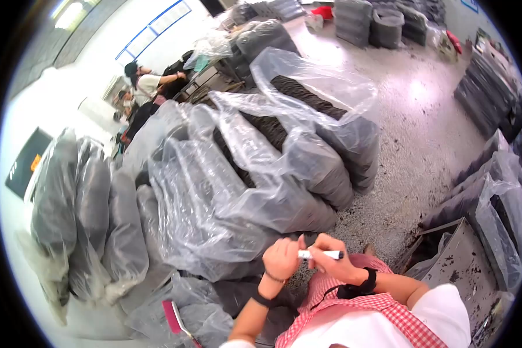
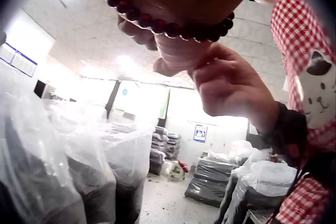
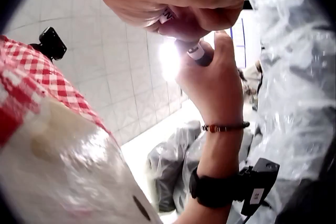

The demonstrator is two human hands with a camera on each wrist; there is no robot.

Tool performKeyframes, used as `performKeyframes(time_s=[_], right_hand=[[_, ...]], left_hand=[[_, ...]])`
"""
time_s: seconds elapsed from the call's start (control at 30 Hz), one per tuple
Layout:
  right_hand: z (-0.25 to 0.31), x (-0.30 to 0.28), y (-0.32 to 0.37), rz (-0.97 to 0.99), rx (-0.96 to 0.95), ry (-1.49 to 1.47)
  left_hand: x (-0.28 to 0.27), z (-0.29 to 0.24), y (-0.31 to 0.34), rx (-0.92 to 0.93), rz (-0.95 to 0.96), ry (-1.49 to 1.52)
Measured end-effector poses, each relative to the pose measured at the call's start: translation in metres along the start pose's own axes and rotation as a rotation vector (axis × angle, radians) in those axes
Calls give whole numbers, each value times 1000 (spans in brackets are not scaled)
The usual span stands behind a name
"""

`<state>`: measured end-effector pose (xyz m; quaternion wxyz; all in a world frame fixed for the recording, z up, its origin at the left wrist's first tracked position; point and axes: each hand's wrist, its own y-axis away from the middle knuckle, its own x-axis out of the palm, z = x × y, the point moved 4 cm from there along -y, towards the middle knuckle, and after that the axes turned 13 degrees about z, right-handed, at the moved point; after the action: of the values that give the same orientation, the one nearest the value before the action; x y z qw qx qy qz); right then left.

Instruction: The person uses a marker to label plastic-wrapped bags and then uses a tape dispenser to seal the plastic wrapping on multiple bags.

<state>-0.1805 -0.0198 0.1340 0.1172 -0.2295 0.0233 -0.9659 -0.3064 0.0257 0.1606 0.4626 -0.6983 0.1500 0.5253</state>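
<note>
A white marker pen (image 1: 325, 254) with a dark end lies between both hands, in front of the person's chest. The left hand (image 1: 281, 258), with a beaded bracelet at its wrist, curls round one end of the marker. From the other side the right hand (image 1: 333, 262) grips the barrel, and the dark end sticks out past its fingers. In the right wrist view a dark piece of the marker (image 3: 197, 53) shows at the left hand (image 3: 212, 77), while the right hand (image 3: 178, 6) covers much of the barrel. The left wrist view hides the marker behind the hands.
Large clear plastic bags (image 1: 203, 197) of dark stacked material stand in front, and more filled bags (image 1: 90, 214) line the left. A metal bin (image 1: 458, 261) stands at the right. A pink-headed brush (image 1: 172, 316) lies on plastic at lower left. People (image 1: 148, 84) are further back.
</note>
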Motion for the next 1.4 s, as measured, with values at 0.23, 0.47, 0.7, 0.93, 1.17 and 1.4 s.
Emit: performKeyframes(time_s=[0.23, 0.47, 0.7, 0.93, 1.17, 1.4], right_hand=[[79, -181, 42, -464, -240, 159], [39, -362, 164, -1339, -504, 28], [-106, -481, 92, -1173, -264, -260], [-185, -560, -2, -1004, -430, -393], [-205, -588, -49, -1075, -418, -395], [-210, -593, -43, -1004, -442, -396]], left_hand=[[115, -87, -212, 499, 77, 67], [274, -70, -277, 334, 632, 357], [472, -122, -344, 773, 582, -192], [553, -7, -363, 252, 698, 422], [553, -14, -360, 159, 684, 562], [558, -10, -362, 184, 671, 570]])
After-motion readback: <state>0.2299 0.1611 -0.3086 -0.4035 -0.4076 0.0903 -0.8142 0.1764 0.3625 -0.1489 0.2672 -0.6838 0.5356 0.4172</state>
